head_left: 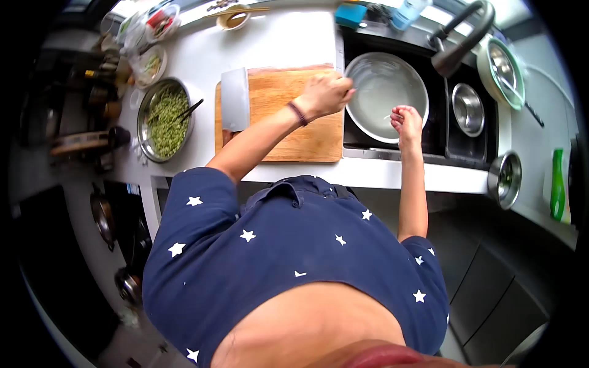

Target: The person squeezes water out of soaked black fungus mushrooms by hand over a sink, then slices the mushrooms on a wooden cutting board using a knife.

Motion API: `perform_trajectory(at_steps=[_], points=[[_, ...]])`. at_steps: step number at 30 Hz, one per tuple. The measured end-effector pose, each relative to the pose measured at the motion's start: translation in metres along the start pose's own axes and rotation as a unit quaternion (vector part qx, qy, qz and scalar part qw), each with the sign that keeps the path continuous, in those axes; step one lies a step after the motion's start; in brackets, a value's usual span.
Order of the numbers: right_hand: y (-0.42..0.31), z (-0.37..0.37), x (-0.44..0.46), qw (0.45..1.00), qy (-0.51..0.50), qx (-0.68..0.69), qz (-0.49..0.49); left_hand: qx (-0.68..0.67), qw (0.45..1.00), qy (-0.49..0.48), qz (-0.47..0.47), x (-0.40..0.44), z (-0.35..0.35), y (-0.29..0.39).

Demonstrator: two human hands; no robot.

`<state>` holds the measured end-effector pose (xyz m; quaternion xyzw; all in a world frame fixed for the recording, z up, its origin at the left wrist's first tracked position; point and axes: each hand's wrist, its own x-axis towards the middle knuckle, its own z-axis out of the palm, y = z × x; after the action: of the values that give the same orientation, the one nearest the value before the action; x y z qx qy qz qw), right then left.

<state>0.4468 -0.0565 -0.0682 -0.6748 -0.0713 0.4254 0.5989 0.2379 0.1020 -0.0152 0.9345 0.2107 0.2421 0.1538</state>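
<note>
My left hand (326, 95) is closed, knuckles up, over the right edge of the wooden cutting board (300, 140), beside a large metal basin (383, 92). Whatever its fingers may hold is hidden. Over the basin's lower right rim is my right hand (407, 126), its fingers curled in; I cannot make out anything in them. The basin sits in the black sink (362, 138) and seems to hold some clear water. A cleaver (235, 101) lies on the left part of the board, its handle partly behind my left forearm.
Left of the board stands a metal bowl (142, 116) of chopped green food with a dark-handled utensil. A small bowl (235, 21) with chopsticks is at the back. The faucet (460, 43) overhangs the sink. A small metal bowl (467, 109) and a green-rimmed basin (488, 83) are at right.
</note>
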Motion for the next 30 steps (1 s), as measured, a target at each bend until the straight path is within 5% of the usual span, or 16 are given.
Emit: perform_trajectory(at_steps=[2,5,8,14,16,20,23,30], points=[[-0.004,0.027,-0.006,0.998,-0.032,-0.05,-0.004,0.12,0.986,-0.078,-0.081,-0.041,-0.02,-0.022],[0.004,0.075,0.002,0.987,-0.129,-0.07,-0.063,0.194,0.974,-0.06,-0.095,-0.09,-0.026,-0.045],[0.01,0.129,-0.005,0.961,-0.232,-0.05,-0.14,0.173,0.98,0.04,-0.086,-0.114,-0.019,-0.047],[0.027,0.192,-0.01,0.904,-0.335,-0.155,-0.215,0.027,0.983,0.031,-0.18,-0.115,-0.038,-0.052],[0.033,0.214,0.0,0.872,-0.311,-0.213,-0.314,-0.228,0.948,0.092,-0.201,-0.114,-0.055,-0.061],[0.02,0.242,0.004,0.767,-0.239,-0.402,-0.439,-0.291,0.91,0.194,-0.224,-0.118,-0.073,-0.076],[0.021,0.245,-0.004,0.778,-0.27,-0.404,-0.398,-0.345,0.883,0.215,-0.232,-0.132,-0.094,-0.076],[0.026,0.186,-0.016,0.69,-0.127,-0.513,-0.494,-0.079,0.948,0.155,-0.266,-0.217,-0.11,-0.06]])
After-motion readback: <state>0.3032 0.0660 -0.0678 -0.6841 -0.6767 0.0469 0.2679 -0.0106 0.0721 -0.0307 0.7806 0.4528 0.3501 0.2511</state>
